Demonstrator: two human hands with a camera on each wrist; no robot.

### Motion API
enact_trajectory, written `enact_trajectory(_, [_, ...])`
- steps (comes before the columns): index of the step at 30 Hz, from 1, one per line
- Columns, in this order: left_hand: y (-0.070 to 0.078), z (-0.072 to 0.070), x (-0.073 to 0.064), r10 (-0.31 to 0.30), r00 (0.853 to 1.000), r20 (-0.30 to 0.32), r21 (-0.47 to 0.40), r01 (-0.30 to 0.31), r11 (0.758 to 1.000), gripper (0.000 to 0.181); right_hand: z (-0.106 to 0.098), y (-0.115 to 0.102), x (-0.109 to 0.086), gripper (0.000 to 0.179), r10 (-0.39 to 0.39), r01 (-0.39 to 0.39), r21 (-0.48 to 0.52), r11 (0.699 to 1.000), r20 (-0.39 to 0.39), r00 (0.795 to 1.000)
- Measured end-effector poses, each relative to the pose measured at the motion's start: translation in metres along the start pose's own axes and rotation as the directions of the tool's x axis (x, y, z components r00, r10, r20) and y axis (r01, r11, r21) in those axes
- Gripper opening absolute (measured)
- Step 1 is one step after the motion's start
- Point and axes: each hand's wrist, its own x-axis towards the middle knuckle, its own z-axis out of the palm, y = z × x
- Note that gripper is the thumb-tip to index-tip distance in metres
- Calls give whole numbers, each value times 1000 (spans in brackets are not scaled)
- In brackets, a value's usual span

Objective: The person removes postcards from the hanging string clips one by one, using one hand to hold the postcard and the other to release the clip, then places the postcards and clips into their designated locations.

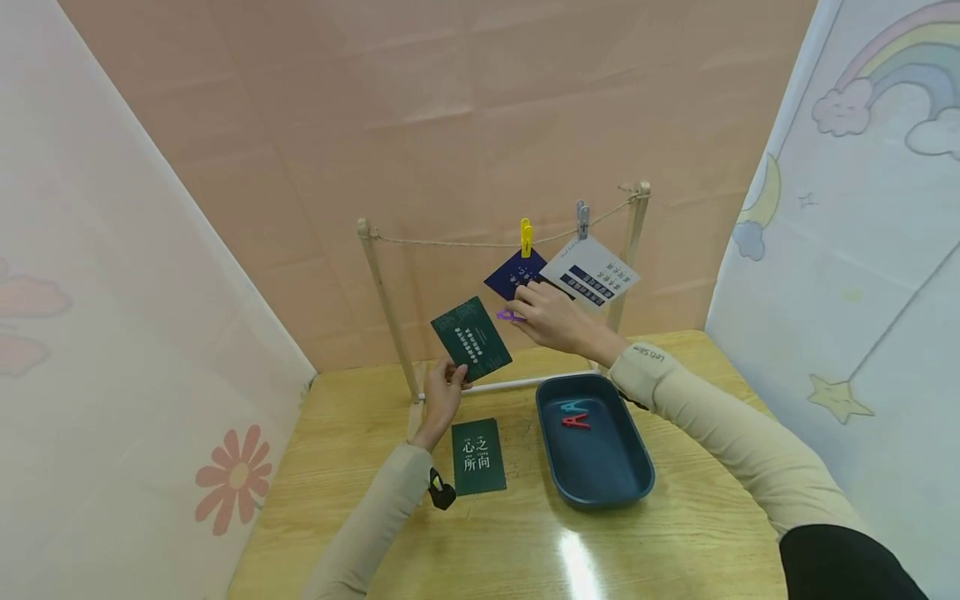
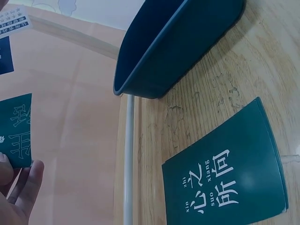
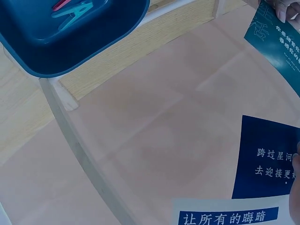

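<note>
My left hand [image 1: 441, 398] pinches a dark green card [image 1: 471, 337] with white writing by its lower corner, below the rope [image 1: 442, 243]. A purple clothespin [image 1: 509, 316] is pinched in the fingertips of my right hand [image 1: 553, 318], just right of that card. Behind the right hand, a navy card [image 1: 513, 273] hangs from the rope under a yellow clothespin [image 1: 527, 238]; the hand covers its lower part. Beside it a white card [image 1: 594, 268] with dark blue bars hangs tilted from a grey clothespin [image 1: 582, 222], overlapping the navy one.
The rope runs between two wooden posts [image 1: 390, 312]. On the table, a dark blue tray [image 1: 600, 483] holds a teal clothespin [image 1: 573, 407] and a red one [image 1: 576, 422]. A stack of green cards [image 2: 225, 173] lies left of the tray. Fabric walls stand behind and at both sides.
</note>
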Motion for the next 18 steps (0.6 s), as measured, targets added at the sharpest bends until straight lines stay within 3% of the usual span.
enact_trajectory(6, [-1, 0, -1, 2, 1000, 16, 7, -2, 1000, 7, -1, -1, -3, 20, 33, -33, 8, 999, 31, 999])
enact_trajectory(11, [-2, 0, -1, -35, 999, 31, 6, 35, 999, 8, 2, -2, -6, 21, 81, -83, 46, 996, 51, 995])
enact_trajectory(18, [2, -2, -3, -44, 997, 68, 10, 44, 999, 11, 6, -4, -10, 21, 86, -89, 46, 995, 67, 994])
